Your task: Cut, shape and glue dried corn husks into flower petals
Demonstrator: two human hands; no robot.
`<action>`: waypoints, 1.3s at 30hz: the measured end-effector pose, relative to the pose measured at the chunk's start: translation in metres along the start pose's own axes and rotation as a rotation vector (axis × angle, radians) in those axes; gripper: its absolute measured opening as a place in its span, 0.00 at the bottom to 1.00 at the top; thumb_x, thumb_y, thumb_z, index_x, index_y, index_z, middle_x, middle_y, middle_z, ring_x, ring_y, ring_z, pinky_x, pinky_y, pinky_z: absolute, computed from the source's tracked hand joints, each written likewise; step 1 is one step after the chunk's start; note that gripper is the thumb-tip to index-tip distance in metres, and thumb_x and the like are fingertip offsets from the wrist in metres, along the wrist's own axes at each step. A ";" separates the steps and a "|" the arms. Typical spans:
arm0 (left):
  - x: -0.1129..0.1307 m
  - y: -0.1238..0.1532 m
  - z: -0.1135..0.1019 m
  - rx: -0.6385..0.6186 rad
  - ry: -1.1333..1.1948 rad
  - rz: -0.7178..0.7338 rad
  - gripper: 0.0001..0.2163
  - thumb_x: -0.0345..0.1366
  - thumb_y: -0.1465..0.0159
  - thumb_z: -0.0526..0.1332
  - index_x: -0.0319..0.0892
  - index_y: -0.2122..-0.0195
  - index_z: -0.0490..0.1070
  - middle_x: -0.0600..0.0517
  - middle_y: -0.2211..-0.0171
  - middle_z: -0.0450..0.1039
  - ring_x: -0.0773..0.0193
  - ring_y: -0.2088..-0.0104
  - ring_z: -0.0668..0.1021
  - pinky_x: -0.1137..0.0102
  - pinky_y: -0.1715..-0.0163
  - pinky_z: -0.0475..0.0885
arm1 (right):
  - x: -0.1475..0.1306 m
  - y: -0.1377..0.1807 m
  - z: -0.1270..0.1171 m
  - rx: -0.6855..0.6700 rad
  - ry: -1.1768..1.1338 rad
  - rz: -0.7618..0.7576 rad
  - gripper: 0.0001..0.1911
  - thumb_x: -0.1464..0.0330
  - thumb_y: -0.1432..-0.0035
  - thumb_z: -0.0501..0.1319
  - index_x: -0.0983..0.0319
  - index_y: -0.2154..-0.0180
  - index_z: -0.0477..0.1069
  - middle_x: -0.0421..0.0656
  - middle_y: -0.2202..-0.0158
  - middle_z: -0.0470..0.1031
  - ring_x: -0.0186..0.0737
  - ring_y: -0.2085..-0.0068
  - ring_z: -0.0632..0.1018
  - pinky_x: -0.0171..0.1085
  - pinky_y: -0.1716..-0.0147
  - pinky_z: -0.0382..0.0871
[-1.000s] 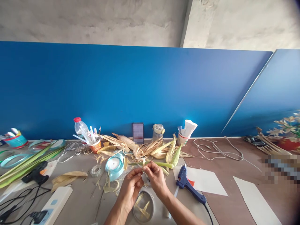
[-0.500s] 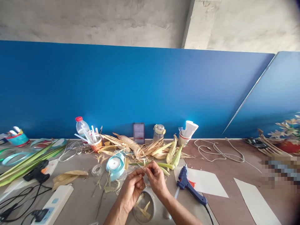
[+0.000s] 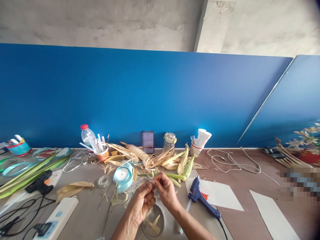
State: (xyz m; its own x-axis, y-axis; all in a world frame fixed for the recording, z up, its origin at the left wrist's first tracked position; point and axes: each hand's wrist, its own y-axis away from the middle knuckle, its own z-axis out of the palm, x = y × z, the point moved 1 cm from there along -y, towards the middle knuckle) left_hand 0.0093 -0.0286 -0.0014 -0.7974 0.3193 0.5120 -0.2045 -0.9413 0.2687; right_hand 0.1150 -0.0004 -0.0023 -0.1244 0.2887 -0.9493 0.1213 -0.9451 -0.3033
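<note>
A small pale strip (image 3: 153,174) is pinched between the fingertips of the left hand (image 3: 140,201) and the right hand (image 3: 165,191), both closed on it; held from two sides, it can probably be steadied better. What it is made of cannot be told. Below the hands, husk scraps (image 3: 155,227) are seen within a ring (image 3: 164,222). Beyond, corn husks (image 3: 148,162) are heaped, apparently for easy reach. To the right, a glue gun (image 3: 203,199) is laid beside white paper (image 3: 226,196), nozzle pointed away, likely for safety.
</note>
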 end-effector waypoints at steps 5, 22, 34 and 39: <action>0.000 0.000 -0.001 0.031 0.042 -0.031 0.10 0.28 0.54 0.69 0.35 0.78 0.66 0.62 0.85 0.55 0.82 0.87 0.50 0.82 0.89 0.50 | -0.004 0.000 0.000 -0.048 -0.063 -0.002 0.06 0.68 0.49 0.59 0.62 0.75 0.64 0.35 0.78 0.62 0.31 0.76 0.66 0.32 0.75 0.63; 0.002 0.000 0.004 0.120 -0.073 0.031 0.13 0.31 0.57 0.71 0.35 0.78 0.66 0.58 0.81 0.64 0.84 0.87 0.50 0.82 0.90 0.50 | -0.011 -0.001 -0.005 0.096 -0.147 0.188 0.10 0.61 0.51 0.61 0.62 0.70 0.67 0.35 0.80 0.64 0.30 0.79 0.63 0.30 0.78 0.58; 0.002 0.001 0.004 0.097 -0.101 0.101 0.11 0.32 0.54 0.70 0.36 0.77 0.66 0.64 0.86 0.48 0.81 0.87 0.50 0.82 0.88 0.50 | -0.002 0.000 0.005 -0.028 -0.156 0.223 0.07 0.66 0.55 0.63 0.62 0.74 0.68 0.37 0.78 0.67 0.32 0.76 0.66 0.31 0.76 0.59; 0.003 0.001 0.005 0.087 -0.136 0.110 0.11 0.33 0.54 0.69 0.38 0.76 0.67 0.65 0.88 0.46 0.80 0.87 0.48 0.82 0.88 0.48 | -0.003 -0.001 0.004 -0.043 -0.149 0.226 0.05 0.68 0.54 0.62 0.63 0.74 0.68 0.36 0.78 0.66 0.31 0.76 0.65 0.31 0.76 0.59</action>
State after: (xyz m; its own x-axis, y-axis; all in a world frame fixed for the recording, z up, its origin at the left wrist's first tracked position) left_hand 0.0096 -0.0283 0.0045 -0.7270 0.2327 0.6460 -0.0658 -0.9601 0.2718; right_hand 0.1115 -0.0009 0.0009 -0.2322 0.0428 -0.9717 0.2041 -0.9746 -0.0917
